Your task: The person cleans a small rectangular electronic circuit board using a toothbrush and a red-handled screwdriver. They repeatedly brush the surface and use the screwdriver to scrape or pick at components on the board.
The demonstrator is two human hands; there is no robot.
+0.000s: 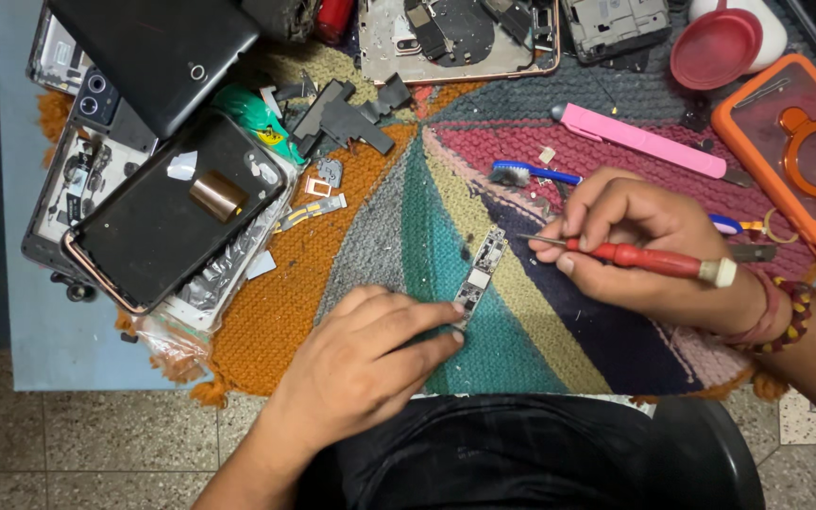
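**Working on a small phone board with a red screwdriver**

A big woven mat (380, 236) of many colours covers the low table. On its left side lies a pile of opened phones (144, 189), black backs up, with loose bits around them. At the top right sit an orange phone case (795, 151) and a round red lid (715, 49). A long pink tool (639, 140) and a blue brush (531, 174) lie just above the person's hands.

In the middle of the mat lies a long, thin circuit board (481, 269). The left hand (361, 364) is laid flat, and its fingertips (450, 312) press on the near end of the board to keep it in place. The right hand (635, 250) is closed around a red screwdriver (654, 259), pinched like a pen. Its thin metal tip points left, very near the far end of the board.

It looks like the person is at the step of working on a tiny part or screw on the board. The next move seems to need a steady board and a slow, careful tip, set right on the spot.
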